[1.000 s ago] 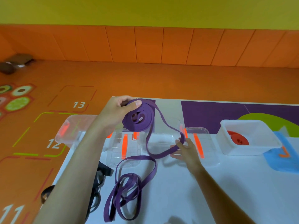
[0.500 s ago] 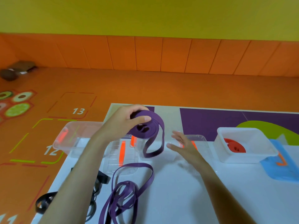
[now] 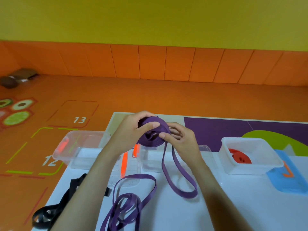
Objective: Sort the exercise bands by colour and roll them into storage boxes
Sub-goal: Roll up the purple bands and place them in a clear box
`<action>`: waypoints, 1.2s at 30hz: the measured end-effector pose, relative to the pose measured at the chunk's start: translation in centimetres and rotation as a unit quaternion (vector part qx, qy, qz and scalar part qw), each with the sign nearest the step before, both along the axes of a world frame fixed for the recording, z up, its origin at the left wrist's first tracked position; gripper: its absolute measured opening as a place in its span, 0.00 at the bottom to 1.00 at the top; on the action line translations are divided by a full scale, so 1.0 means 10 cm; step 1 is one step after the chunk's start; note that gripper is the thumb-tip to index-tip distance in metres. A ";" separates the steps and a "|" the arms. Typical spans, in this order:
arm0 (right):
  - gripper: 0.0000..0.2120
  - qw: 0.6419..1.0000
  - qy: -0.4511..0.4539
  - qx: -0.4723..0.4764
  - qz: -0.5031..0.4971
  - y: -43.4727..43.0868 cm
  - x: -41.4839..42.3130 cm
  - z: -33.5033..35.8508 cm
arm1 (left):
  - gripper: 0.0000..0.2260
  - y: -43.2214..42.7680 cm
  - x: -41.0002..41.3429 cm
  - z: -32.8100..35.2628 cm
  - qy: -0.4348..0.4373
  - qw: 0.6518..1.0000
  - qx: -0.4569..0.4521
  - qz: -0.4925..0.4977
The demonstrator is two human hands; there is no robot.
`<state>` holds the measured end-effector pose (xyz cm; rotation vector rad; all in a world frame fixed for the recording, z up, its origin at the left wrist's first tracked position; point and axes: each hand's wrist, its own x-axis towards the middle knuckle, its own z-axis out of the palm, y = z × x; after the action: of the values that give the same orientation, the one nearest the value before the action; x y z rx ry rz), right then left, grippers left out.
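A purple band point(image 3: 154, 137) is partly wound into a coil held in the air above the table's far edge. My left hand point(image 3: 133, 130) grips the coil from the left, thumb across its front. My right hand point(image 3: 180, 139) pinches the coil's right side. The unrolled tail hangs as a loop point(image 3: 181, 184) down onto the table. A second loose purple band point(image 3: 130, 200) lies tangled near the front. Black bands point(image 3: 55, 209) lie at the table's left edge. A rolled red band point(image 3: 240, 158) sits in a white box point(image 3: 250, 169) at the right.
A clear box point(image 3: 80, 147) overhangs the table's left corner. Another clear box point(image 3: 150, 162) stands below the coil, with a clear lid with orange clips point(image 3: 125, 165) beside it. A blue sheet point(image 3: 286, 179) lies at the far right. Orange floor surrounds the table.
My right hand rose from the table and took hold of the coil's right side. The coil has grown and the hanging tail is shorter. The view dipped slightly.
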<state>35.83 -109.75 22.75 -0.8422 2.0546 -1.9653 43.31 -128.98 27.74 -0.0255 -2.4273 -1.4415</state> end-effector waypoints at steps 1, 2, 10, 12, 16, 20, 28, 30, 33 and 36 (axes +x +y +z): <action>0.12 0.999 -0.024 -0.015 0.016 0.02 0.00 0.01 | 0.05 0.02 0.01 -0.01 0.006 0.999 0.041 0.016; 0.11 0.999 -0.037 -0.025 0.028 0.04 -0.01 0.03 | 0.05 0.04 0.03 -0.02 0.009 0.997 0.077 0.028; 0.11 0.988 0.019 0.112 0.101 0.19 -0.16 0.18 | 0.11 -0.11 0.12 0.13 -0.154 0.984 -0.048 -0.074; 0.12 0.984 0.020 0.133 0.118 0.18 -0.15 0.18 | 0.11 -0.15 0.11 0.18 -0.175 0.979 -0.055 -0.085; 0.10 0.991 -0.032 0.087 0.095 0.21 -0.11 0.08 | 0.13 -0.14 0.15 0.03 -0.118 0.987 0.096 -0.050; 0.06 0.994 -0.029 0.082 0.069 0.22 -0.11 0.08 | 0.12 -0.14 0.16 -0.06 -0.117 0.989 0.069 -0.054; 0.10 0.992 -0.055 0.054 0.097 0.17 -0.07 0.13 | 0.11 -0.14 0.15 0.00 -0.119 0.985 0.107 -0.059; 0.11 0.995 -0.058 0.021 0.074 0.20 -0.05 0.09 | 0.11 -0.12 0.17 -0.11 -0.098 0.977 0.184 -0.051; 0.08 0.995 -0.041 0.051 0.076 0.23 -0.07 0.09 | 0.11 -0.11 0.19 -0.14 -0.118 0.976 0.166 -0.077; 0.05 0.983 -0.009 0.137 0.119 0.21 -0.08 0.15 | 0.11 -0.14 0.18 -0.06 -0.142 0.982 0.092 -0.082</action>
<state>35.01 -107.66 24.23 -0.9507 2.0437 -1.5193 45.13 -130.38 27.12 0.0242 -2.5495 -1.8531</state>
